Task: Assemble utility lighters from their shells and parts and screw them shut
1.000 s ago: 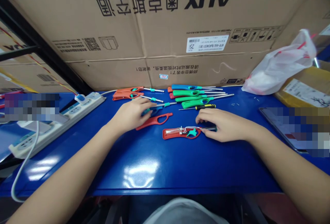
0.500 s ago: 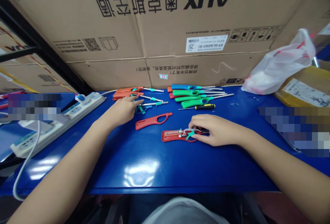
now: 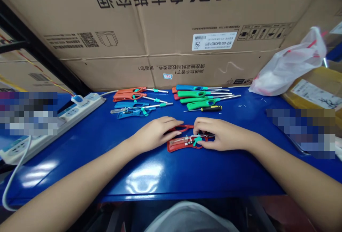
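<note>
My left hand (image 3: 157,133) is closed on an empty red lighter casing half (image 3: 187,127), its finger-loop end showing past my fingertips. Just in front lies the other red lighter half (image 3: 173,148), open side up, with a clear fuel tank, white wires and a green trigger (image 3: 197,141) inside. My right hand (image 3: 219,134) pinches this half at its nozzle end, where my fingers hide part of it. Behind my left hand, an opened blue lighter (image 3: 128,112) shows its inner parts, and a black and yellow screwdriver (image 3: 211,108) lies behind my right hand.
Orange lighters (image 3: 128,93) lie at the back left, and several green lighters (image 3: 192,101) with a blue one (image 3: 191,88) at back centre. A power strip (image 3: 66,118) runs along the left; a plastic bag (image 3: 288,68) stands right. A large carton (image 3: 160,39) walls the back.
My left hand has moved right and toward me from the blue lighter parts, taking hold of the empty red casing half and bringing it beside the other half. My right hand keeps its hold.
</note>
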A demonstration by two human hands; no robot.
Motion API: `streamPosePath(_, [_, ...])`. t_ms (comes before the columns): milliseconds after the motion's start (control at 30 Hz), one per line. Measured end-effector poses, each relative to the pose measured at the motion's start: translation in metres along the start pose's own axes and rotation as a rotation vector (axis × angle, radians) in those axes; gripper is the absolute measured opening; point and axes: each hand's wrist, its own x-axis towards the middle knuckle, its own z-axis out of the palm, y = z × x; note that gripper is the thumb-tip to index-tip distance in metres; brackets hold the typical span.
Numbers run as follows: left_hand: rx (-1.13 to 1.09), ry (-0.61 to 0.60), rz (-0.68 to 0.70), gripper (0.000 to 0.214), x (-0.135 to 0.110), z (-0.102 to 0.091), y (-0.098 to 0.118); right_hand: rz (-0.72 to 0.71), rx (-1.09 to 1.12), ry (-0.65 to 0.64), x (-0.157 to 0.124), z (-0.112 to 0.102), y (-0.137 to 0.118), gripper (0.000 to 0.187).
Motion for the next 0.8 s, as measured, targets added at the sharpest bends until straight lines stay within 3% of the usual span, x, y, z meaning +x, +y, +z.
streamPosePath(167, [0.043,0.119,0.067,0.029,0.002,-0.003,0.013,0.030,0.097,0.032,0.000,0.000,0.003,0.018])
streamPosePath(300, [0.072,0.016,0.089,0.028,0.000,-0.010,0.013,0.057,0.148,0.083,0.000,0.001,0.009,0.023])
streamPosePath(433, [0.017,-0.118,0.053,0.026,-0.003,-0.005,0.009,0.057,0.033,0.132,0.000,0.000,0.009,0.024])
streamPosePath(633, [-0.040,-0.066,0.037,0.029,-0.003,0.001,0.010,0.062,0.018,0.014,-0.001,-0.004,0.001,0.022])
streamPosePath(800, [-0.014,-0.037,0.053,0.030,-0.004,-0.002,0.007,0.069,-0.010,0.041,-0.001,-0.005,0.004,0.016])
